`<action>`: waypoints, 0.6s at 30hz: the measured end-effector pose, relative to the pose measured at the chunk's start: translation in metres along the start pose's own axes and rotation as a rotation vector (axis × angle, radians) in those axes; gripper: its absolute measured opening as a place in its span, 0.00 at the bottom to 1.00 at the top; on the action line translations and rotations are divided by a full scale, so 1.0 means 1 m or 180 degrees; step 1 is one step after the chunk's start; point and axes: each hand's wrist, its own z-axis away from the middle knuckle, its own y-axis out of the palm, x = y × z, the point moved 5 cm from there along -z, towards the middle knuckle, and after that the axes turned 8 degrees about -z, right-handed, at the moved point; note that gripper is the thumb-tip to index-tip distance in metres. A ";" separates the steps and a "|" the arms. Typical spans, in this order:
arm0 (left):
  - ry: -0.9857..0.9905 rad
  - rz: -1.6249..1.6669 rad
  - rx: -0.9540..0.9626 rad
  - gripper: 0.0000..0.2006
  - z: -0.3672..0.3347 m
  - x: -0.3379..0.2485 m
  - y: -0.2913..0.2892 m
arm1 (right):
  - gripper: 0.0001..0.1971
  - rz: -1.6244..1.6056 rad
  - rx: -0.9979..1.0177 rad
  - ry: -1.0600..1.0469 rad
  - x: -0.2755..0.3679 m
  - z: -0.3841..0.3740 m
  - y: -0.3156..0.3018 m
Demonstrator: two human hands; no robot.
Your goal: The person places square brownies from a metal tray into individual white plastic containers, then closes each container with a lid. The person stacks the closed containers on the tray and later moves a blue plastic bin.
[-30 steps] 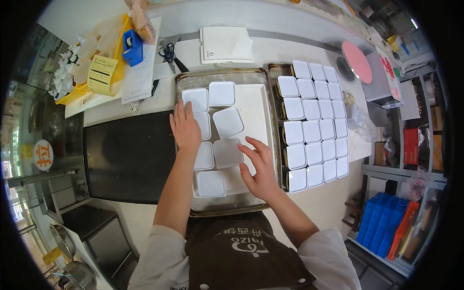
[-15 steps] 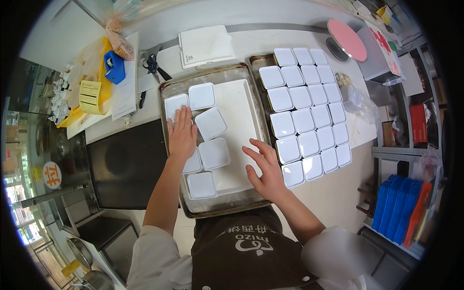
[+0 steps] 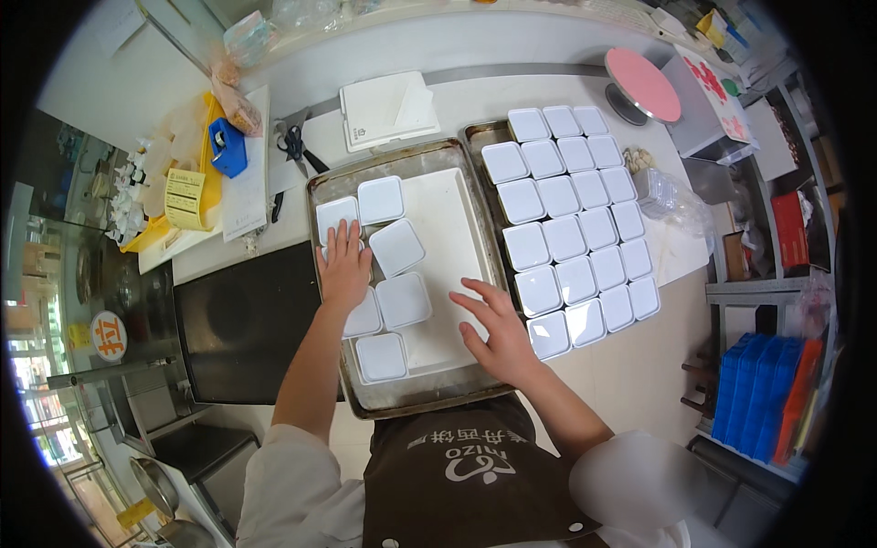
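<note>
A metal baking tray (image 3: 429, 402) with a white flat liner (image 3: 448, 219) in it lies before me. Several square boxes with white tops stand in its left half, among them a far white box (image 3: 380, 200) and a near white box (image 3: 381, 357). My left hand (image 3: 345, 272) rests with its fingers stretched out over the left row. Beneath it, a white box (image 3: 337, 216) and the edge of another are partly covered. My right hand (image 3: 498, 336) is over the right part of the tray, fingers apart and holding nothing.
A second metal tray (image 3: 481, 137) at the right holds tight rows of white-topped boxes (image 3: 559, 196). Around stand a black tray (image 3: 242, 320), scissors (image 3: 292, 142), a blue tape dispenser (image 3: 227, 148), a white foam lid (image 3: 388, 110) and a pink turntable (image 3: 642, 84).
The whole view has shifted, so the trays appear slightly lower. My left hand has slid slightly nearer along the left row. My right hand has moved slightly left over the tray.
</note>
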 end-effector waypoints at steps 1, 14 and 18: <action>0.0166 -0.0093 -0.0032 0.31 0.002 0.002 -0.003 | 0.26 -0.0020 0.0040 0.0007 0.003 0.004 0.000; 0.0321 -0.0260 -0.0291 0.30 0.015 0.008 0.005 | 0.24 0.0187 -0.0025 0.0479 0.025 0.076 0.028; 0.0792 -0.0142 -0.0617 0.29 0.009 0.006 0.001 | 0.23 0.0176 -0.0019 0.0624 0.037 0.096 0.048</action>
